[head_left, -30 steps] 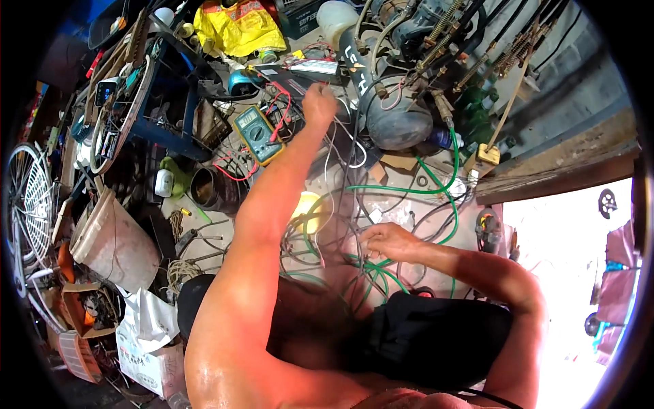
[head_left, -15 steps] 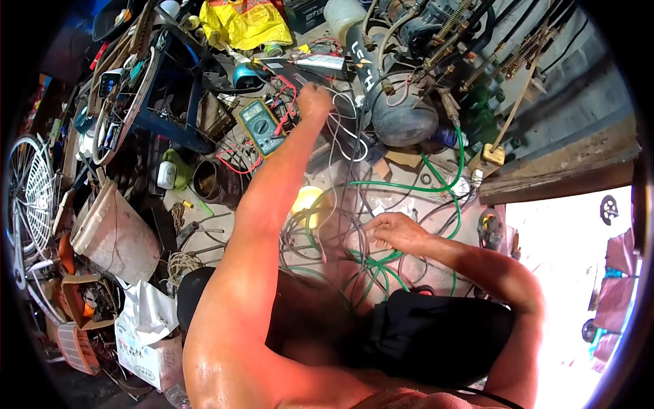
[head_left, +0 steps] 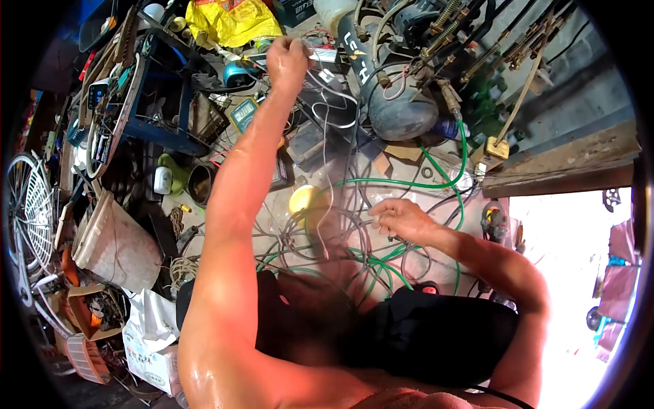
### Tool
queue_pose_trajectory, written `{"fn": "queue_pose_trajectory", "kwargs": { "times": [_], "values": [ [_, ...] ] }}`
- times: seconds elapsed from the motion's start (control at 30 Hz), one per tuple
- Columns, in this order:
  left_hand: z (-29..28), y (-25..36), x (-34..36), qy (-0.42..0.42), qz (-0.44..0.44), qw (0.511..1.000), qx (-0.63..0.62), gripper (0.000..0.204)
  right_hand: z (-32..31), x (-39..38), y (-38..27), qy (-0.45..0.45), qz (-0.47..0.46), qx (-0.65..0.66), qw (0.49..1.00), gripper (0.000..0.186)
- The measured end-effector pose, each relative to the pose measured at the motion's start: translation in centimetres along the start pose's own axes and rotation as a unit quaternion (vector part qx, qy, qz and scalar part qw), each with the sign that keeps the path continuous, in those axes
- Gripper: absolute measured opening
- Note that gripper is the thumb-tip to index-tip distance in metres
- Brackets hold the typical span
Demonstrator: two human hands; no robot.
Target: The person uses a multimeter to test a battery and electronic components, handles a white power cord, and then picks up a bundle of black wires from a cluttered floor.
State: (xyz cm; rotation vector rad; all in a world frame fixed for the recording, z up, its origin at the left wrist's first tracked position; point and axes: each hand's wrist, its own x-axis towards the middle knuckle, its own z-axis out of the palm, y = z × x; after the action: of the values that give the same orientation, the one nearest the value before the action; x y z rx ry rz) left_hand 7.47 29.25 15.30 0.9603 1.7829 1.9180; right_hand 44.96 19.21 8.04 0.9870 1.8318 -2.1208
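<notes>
Left hand (head_left: 287,65) moved farther out, the white cord (head_left: 334,127) just below; I can't tell if its fingers grip. Right hand (head_left: 403,222) looks loose, empty. Seems like cord work: go gently.

The left hand (head_left: 287,66) covers its own fingertips, so what they pinch cannot be told; perhaps the white cord (head_left: 330,174) trailing below the grip ends there. Down-left of the grip, the left forearm (head_left: 246,160) hides much of the meter (head_left: 243,114), whose display is too small to read. Beyond the grip, the top edge cuts off the yellow bag (head_left: 231,24). Well below-right of it, whether the right hand (head_left: 405,221) touches anything underneath is unclear.
</notes>
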Motion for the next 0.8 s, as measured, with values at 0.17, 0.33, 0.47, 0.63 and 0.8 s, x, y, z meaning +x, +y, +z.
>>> {"fn": "queue_pose_trajectory", "kwargs": {
  "times": [0.17, 0.33, 0.47, 0.63, 0.8],
  "values": [
    [0.1, 9.7, -0.8, -0.119, 0.095, 0.985, 0.082, 0.023, -3.0, 0.2, -3.5, 0.085, -0.073, 0.004, 0.994, 0.033],
    [-5.4, 21.8, -4.1, -0.204, 0.093, 0.966, 0.13, 0.015, -4.1, 1.8, -9.9, 0.132, -0.211, 0.048, 0.967, 0.037],
    [-6.3, 26.6, -9.1, -0.223, 0.036, 0.966, 0.128, 0.014, -3.7, 2.2, -13.4, 0.182, -0.303, 0.001, 0.935, 0.059],
    [-7.7, 26.9, -12.4, -0.317, 0.009, 0.948, 0.015, 0.015, -0.3, 2.1, -15.3, 0.059, -0.353, -0.127, 0.925, 0.08],
    [-8.3, 27.3, -13.3, -0.335, 0.015, 0.942, 0.031, 0.014, 1.0, 0.1, -15.5, -0.037, -0.275, -0.166, 0.946, 0.044]
  ]
}}
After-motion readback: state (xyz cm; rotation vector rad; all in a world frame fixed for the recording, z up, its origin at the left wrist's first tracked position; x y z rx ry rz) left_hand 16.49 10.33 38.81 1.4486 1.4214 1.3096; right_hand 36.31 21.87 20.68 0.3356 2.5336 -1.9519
